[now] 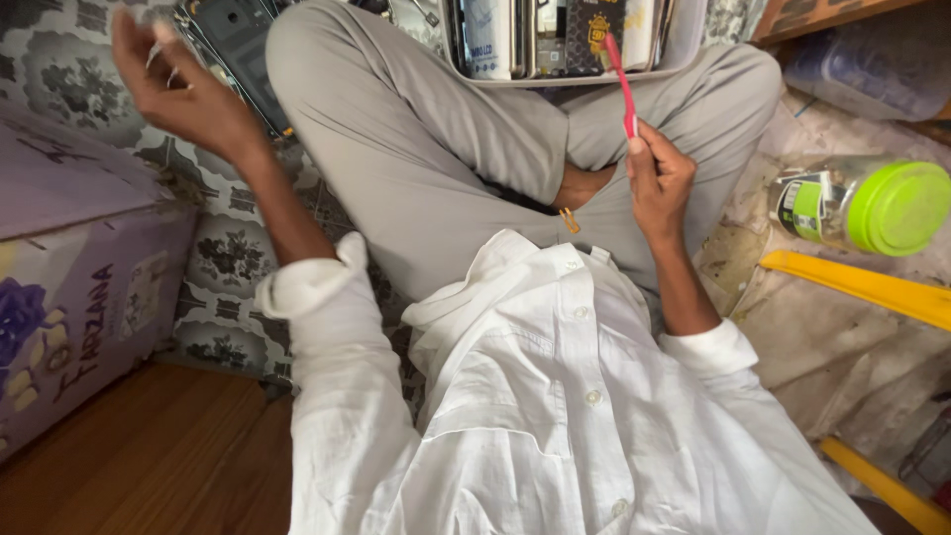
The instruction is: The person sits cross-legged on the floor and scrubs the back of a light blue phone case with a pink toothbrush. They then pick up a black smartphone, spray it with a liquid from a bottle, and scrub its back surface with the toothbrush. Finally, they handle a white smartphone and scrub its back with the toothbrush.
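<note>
The right hand (659,178) is closed on a red toothbrush (621,79) pointing toward twelve o'clock at the tray of phone parts (684,54). The left hand (183,84) is raised at ten o'clock, fingers curled — perhaps pinching something small, blurred. A cleaning step, I'd judge — next it needs a part brought under the bristles.

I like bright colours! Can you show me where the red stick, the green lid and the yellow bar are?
red stick (622,79), head view, middle of its shaft
green lid (901,206), head view, flat top face
yellow bar (857,285), head view, middle of its length
</note>
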